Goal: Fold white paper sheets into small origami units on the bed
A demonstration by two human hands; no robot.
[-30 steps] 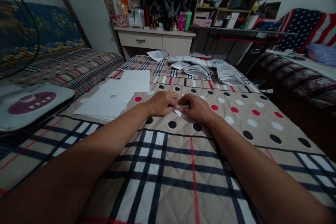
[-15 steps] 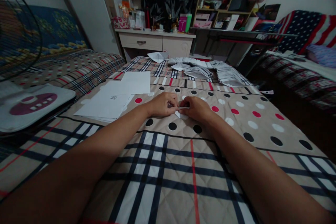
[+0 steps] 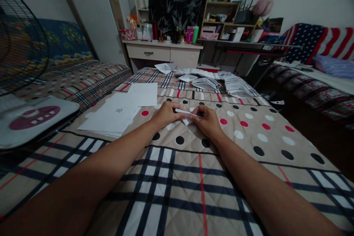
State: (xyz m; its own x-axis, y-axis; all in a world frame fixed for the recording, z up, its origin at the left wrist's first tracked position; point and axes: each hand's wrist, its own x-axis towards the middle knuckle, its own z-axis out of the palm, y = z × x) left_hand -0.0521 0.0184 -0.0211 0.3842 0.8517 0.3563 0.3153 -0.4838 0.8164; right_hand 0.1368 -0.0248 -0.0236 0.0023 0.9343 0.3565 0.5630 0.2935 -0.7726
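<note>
Between my two hands is a small piece of folded white paper [image 3: 186, 112], seen nearly edge-on just above the bedspread. My left hand [image 3: 167, 114] pinches its left end, thumb towards me. On the other end, the fingers and thumb of my right hand [image 3: 206, 118] are closed. Part of the paper is hidden behind the fingers. To the left of my left hand lie flat white sheets [image 3: 110, 112] in a loose overlapping pile, one with a small dark drawing. Farther off, folded white paper pieces [image 3: 206, 83] lie in rows and stacks.
A patterned bedspread [image 3: 190, 180] with dots and plaid lies under everything. On the left are a white appliance lid [image 3: 16, 118] with a purple oval and a wire fan guard [image 3: 22, 40]. At the back stands a white dresser [image 3: 149, 52], beside a cluttered shelf [image 3: 221, 24].
The folded paper has been raised slightly and tilted, so its long edge now shows between my hands. My fingers have shifted on it. The camera view has tipped up a little.
</note>
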